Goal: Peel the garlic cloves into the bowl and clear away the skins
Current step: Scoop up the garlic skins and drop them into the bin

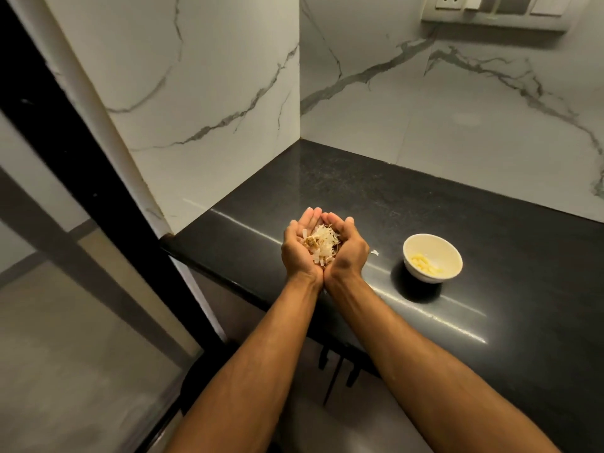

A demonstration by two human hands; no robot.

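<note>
The garlic skins lie as a loose pale heap, with a brownish root stub among them, in the hollow formed by two cupped hands held together above the counter. The left hand forms the left wall of the cup and the right hand forms the right wall; the heels of both palms touch and the fingertips meet at the far end. The fingers of both hands are curved inward round the heap, so each hand holds the skins. One stray skin fragment lies on the counter just beside the right hand. The bowl, white and upright, stands on the counter to the right of the hands, apart from them. The peeled garlic cloves rest inside the bowl on its bottom. The counter is black and glossy. White marble-patterned walls meet in a corner behind it. A socket panel is mounted on the wall at upper right.
</note>
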